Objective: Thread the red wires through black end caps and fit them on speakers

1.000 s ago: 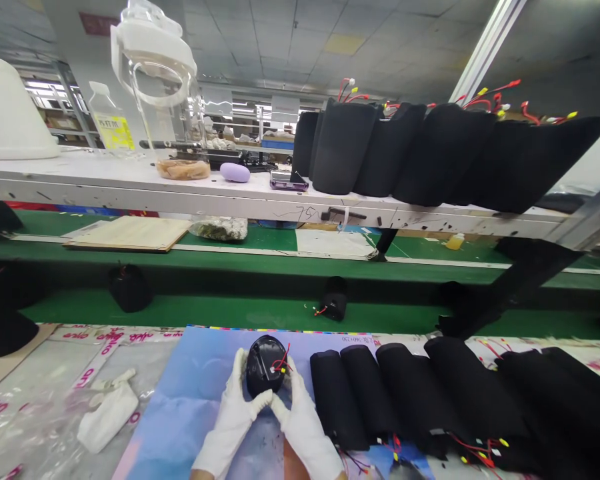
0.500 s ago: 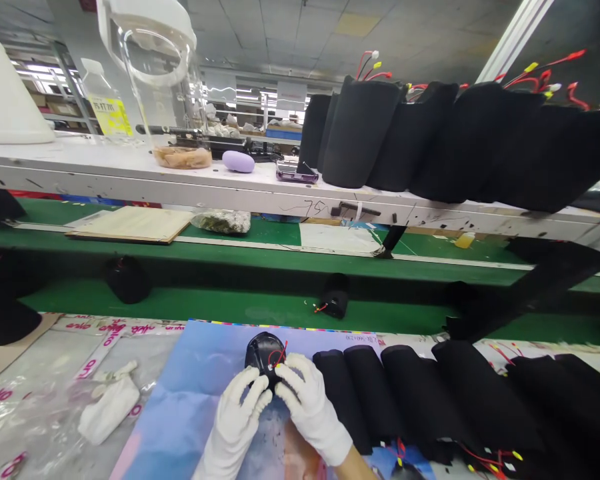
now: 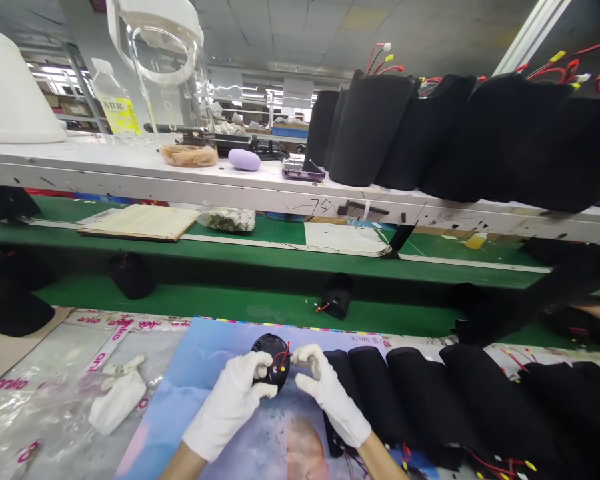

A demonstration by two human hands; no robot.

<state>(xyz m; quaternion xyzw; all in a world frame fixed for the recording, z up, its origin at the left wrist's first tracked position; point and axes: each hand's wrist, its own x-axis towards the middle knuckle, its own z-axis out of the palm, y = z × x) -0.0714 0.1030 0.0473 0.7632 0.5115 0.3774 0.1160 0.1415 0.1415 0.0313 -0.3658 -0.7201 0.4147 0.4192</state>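
- Two white-gloved hands work over a blue printed mat; the left hand has its fingers closed against the lower left edge of a black domed housing, gripping it, while the right hand curves open, thumb and fingers parted, with its fingertips at the housing's right edge
- That housing sits between the hands, just above the mat's far edge, with thin red wires looped across its face
- Just right of the right hand, black fabric sleeves lie side by side in a row, their wire leads trailing toward the camera
- Left of the mat, a crumpled white cloth rests on clear plastic sheeting printed with pink lettering
- Beyond, a green conveyor belt carries two small black cylinders, well apart, and farther back lie a wooden board and a lumpy wrapped packet
- Above, a white shelf holds more upright black sleeves, a lilac oval object, a purple tray, a clear plastic jug and a bottle with a yellow label
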